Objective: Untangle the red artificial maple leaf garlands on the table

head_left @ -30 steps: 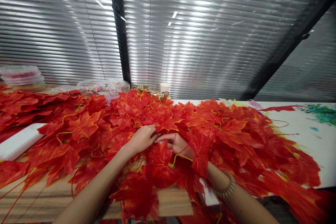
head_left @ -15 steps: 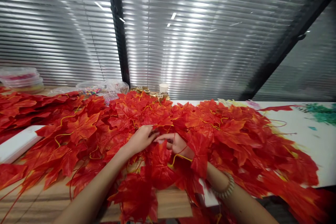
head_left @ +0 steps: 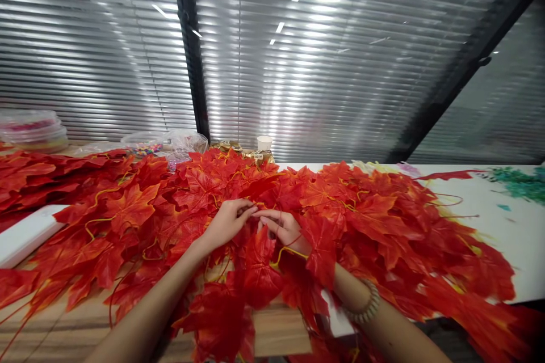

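Note:
Red artificial maple leaves [head_left: 259,266] on thin stems and yellowish vines hang from and around both hands. My left hand [head_left: 225,222] is closed in a pinch at the stem end of a dark red maple leaf [head_left: 258,186], which tilts up just beyond the fingertips. My right hand [head_left: 286,229], its fingertips meeting those of the left, is closed on the leaf garland's thin vine. A yellow vine [head_left: 292,250] loops across the right wrist. The exact pinch point is small and partly hidden by fingers.
A broad heap of maple leaves [head_left: 374,210] spreads over a wooden table and white board [head_left: 481,238]. A white box [head_left: 29,233] lies at left. Plastic tubs [head_left: 32,129], gold packets [head_left: 259,156] and a paper cup [head_left: 264,143] stand behind. Green bits [head_left: 519,181] lie right.
My fingertips have come closer together, and a dark red leaf now stands up beyond them. The right fingers have curled more. The surrounding heap looks the same.

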Available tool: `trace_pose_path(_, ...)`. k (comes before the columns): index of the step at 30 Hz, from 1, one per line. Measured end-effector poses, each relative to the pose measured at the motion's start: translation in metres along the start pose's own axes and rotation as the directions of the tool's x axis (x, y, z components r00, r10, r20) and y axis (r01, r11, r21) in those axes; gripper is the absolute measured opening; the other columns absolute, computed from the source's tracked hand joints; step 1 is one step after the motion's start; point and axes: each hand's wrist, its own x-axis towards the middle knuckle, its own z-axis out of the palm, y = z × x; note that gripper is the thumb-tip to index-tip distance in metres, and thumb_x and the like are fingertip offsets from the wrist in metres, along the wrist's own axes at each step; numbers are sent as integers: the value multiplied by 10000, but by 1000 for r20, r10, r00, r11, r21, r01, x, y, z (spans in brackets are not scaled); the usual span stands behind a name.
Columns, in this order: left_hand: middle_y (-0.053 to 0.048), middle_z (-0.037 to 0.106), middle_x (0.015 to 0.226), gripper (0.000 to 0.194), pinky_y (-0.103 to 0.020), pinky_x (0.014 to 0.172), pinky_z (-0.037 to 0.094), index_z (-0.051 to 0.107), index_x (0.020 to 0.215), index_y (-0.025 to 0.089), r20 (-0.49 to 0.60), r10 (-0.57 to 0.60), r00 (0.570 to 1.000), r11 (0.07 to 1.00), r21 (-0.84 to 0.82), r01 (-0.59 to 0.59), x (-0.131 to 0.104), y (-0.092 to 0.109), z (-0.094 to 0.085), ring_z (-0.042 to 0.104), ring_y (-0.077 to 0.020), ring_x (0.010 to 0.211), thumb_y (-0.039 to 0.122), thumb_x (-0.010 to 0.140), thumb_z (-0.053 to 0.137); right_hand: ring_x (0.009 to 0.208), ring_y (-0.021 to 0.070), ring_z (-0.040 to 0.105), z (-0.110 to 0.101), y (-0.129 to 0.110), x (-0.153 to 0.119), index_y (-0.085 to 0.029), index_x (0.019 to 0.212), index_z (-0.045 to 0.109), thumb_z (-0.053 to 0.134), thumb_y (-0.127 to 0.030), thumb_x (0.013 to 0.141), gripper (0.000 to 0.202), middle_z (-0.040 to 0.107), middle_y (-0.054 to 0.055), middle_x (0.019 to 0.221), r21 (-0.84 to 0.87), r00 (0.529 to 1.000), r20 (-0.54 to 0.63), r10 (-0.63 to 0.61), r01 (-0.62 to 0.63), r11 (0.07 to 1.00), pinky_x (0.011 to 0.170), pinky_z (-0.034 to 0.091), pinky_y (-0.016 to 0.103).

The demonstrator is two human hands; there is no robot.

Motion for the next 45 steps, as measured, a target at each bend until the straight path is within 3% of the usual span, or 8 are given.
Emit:
trace_pose_path(11, 20, 537, 562, 320, -224, 526, 387, 613, 758, 141, -91, -142, 986, 948, -299, 109, 1, 3, -2, 486, -115, 487, 416, 841, 474, 433, 43, 432, -1, 4, 2, -163, 1029, 631, 533, -435, 817, 359, 601, 11, 730, 59, 985, -153, -73, 83, 995, 422, 342, 176)
trace_pose_path(21, 20, 565, 625, 267, -222, 553, 402, 602, 803, 131, -32, -173, 984, 840, -527, 130, 1, 5, 0, 490, -92, 503, 396, 769, 602, 435, 51, 430, -1, -6, 3, -140, 977, 640, 571, -410, 781, 340, 621, 19, 703, 40, 972, -231, -38, 48, 998, 429, 342, 186)
trace_pose_path(31, 24, 550, 578, 249, -219, 549, 403, 616, 759, 131, -33, -200, 979, 838, -523, 154, 0, 10, 1, 488, -99, 520, 376, 722, 643, 615, 122, 597, -1, 2, 3, -148, 877, 671, 625, -371, 741, 265, 661, 41, 719, -53, 988, -147, -46, 38, 998, 568, 467, 226)
trace_pose_path(39, 3, 583, 623, 231, -221, 552, 405, 639, 776, 131, -23, -176, 984, 862, -486, 143, 0, 6, 5, 508, -109, 545, 357, 726, 637, 534, 101, 559, -4, 17, 4, -141, 835, 681, 641, -407, 746, 283, 645, 35, 658, -112, 988, -135, -69, 54, 992, 509, 444, 201)
trace_pose_path(45, 16, 555, 585, 220, -225, 547, 404, 639, 781, 139, -7, -164, 986, 874, -466, 142, -2, 8, 6, 504, -117, 535, 355, 742, 624, 520, 108, 567, -1, 15, 4, -135, 797, 665, 658, -429, 716, 305, 634, 31, 639, -47, 988, -154, -24, 17, 999, 509, 462, 213)
